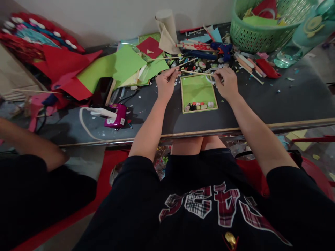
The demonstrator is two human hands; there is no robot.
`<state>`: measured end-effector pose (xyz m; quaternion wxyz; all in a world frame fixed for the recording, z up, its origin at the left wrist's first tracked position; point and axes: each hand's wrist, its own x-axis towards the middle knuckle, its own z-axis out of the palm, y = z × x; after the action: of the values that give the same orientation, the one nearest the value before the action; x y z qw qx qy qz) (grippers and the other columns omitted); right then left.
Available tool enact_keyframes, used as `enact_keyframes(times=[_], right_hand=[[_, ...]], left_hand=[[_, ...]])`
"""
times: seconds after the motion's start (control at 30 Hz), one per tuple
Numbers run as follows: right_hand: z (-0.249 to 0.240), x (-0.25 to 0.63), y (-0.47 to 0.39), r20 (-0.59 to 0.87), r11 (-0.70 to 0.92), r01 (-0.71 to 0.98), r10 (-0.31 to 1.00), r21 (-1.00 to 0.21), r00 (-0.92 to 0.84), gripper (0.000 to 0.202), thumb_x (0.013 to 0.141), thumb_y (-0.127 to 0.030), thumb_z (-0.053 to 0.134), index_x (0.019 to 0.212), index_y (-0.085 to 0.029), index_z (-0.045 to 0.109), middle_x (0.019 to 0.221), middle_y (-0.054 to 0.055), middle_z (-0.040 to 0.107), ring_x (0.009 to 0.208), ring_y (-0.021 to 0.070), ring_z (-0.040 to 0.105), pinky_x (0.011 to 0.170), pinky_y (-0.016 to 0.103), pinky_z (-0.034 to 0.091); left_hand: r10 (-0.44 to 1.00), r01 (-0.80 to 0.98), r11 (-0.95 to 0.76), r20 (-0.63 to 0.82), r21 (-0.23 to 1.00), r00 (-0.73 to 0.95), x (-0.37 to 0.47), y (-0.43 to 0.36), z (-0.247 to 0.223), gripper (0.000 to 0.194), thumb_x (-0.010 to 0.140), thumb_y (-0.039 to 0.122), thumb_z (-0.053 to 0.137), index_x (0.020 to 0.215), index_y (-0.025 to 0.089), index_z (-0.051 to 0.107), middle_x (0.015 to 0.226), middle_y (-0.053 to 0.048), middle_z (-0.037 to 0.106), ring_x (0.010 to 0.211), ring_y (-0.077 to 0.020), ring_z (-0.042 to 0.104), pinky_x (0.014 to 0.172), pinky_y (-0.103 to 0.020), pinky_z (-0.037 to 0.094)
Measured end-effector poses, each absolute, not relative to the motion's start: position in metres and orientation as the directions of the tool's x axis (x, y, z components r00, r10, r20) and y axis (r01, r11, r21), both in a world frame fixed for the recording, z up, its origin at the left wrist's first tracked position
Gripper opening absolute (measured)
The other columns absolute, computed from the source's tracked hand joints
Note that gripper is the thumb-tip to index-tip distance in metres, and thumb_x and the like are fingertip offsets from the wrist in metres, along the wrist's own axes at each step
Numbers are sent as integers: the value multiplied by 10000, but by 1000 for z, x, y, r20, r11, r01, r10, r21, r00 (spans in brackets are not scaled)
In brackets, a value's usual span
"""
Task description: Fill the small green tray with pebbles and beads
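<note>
A thin wooden stick (195, 72) is stretched level between my two hands, just above the far edge of a green panel. My left hand (166, 82) pinches its left end between thumb and fingertips. At the other end, my right hand (227, 83) has its fingers closed on the stick. Below lies the green panel (199, 91), bordered by thin sticks, with several small pebbles (200, 106) along its near side. A roll of clear tape (210, 75) rests partly behind my right fingers. Another stick (187, 62) slants away beyond my left fingertips.
Loose pebbles and scraps spread behind the panel, near a blue glue gun (223, 49). Green (128, 64) and red paper (65, 69) cover the left. A purple power adapter (116, 115) sits near the front edge. Right stand a green basket (251, 38) and bottle (298, 42). Someone's arm (31, 143) is at left.
</note>
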<state>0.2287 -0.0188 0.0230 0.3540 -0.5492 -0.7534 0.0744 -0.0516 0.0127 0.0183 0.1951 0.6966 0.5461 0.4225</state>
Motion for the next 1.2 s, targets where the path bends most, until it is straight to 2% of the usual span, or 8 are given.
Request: enact_keyframes(times=[0.17, 0.3, 0.57, 0.67, 0.87, 1.03, 1.13, 1.2], right_hand=[[30, 224, -29, 384, 407, 752, 897, -519, -220, 396, 997, -605, 430, 1035, -310, 692, 1103, 77, 731, 1152, 314, 636, 1131, 563, 414], [32, 222, -29, 350, 380, 734, 914, -563, -204, 384, 978, -616, 463, 1010, -320, 706, 1114, 66, 741, 1166, 324, 633, 1158, 595, 358], [26, 227, -23, 386, 398, 737, 901, -546, -200, 372, 1011, -583, 423, 1037, -347, 710, 1077, 50, 740, 1146, 312, 644, 1141, 593, 384], [25, 228, -22, 387, 395, 743, 901, -541, -197, 360, 1013, -577, 434, 1039, -348, 711, 1081, 46, 743, 1157, 312, 641, 1134, 585, 393], [21, 230, -19, 428, 434, 775, 873, -460, -235, 434, 1032, -587, 375, 1077, -328, 721, 1070, 59, 750, 1113, 311, 661, 1089, 564, 411], [17, 232, -16, 458, 455, 794, 852, -404, -255, 593, 1034, -640, 272, 1102, -273, 733, 1073, 115, 753, 1099, 330, 671, 1014, 533, 443], [16, 234, -14, 467, 464, 798, 844, -384, -266, 620, 1033, -646, 256, 1108, -265, 739, 1069, 127, 753, 1075, 335, 679, 967, 516, 464], [14, 235, -13, 478, 475, 794, 835, -379, -272, 637, 1031, -657, 247, 1102, -262, 742, 1055, 127, 755, 1053, 332, 685, 940, 506, 476]], left_hand=[[933, 610, -276, 360, 743, -17, -49, 11, 19, 517, 978, 663, 448, 1296, 318, 667, 1301, -56, 719, 1269, -267, 647, 1038, -399, 565], [935, 621, -242, 351, 746, -56, -48, 10, 19, 547, 958, 714, 450, 1261, 301, 642, 1227, -58, 727, 1231, -260, 651, 989, -380, 569], [934, 614, -272, 358, 741, -19, -46, 8, 23, 498, 984, 713, 433, 1141, 259, 565, 1193, -35, 697, 1219, -166, 594, 884, -298, 518], [928, 610, -302, 372, 733, 12, -47, 9, 22, 488, 969, 725, 441, 1131, 280, 560, 1193, -38, 684, 1204, -187, 607, 864, -310, 529], [859, 603, -422, 512, 677, 26, -50, 13, 17, 444, 938, 736, 455, 979, 309, 571, 1025, -55, 685, 984, -216, 662, 734, -327, 555], [722, 517, -627, 684, 583, 104, -53, 19, 13, 496, 901, 778, 465, 831, 293, 543, 813, -50, 613, 722, -200, 594, 570, -337, 468], [697, 530, -660, 698, 532, 167, -54, 19, 13, 499, 911, 768, 451, 812, 286, 537, 781, -45, 595, 675, -186, 562, 559, -336, 442], [705, 517, -659, 687, 546, 173, -54, 18, 14, 494, 915, 763, 439, 820, 287, 529, 791, -48, 596, 691, -189, 570, 555, -331, 437]])
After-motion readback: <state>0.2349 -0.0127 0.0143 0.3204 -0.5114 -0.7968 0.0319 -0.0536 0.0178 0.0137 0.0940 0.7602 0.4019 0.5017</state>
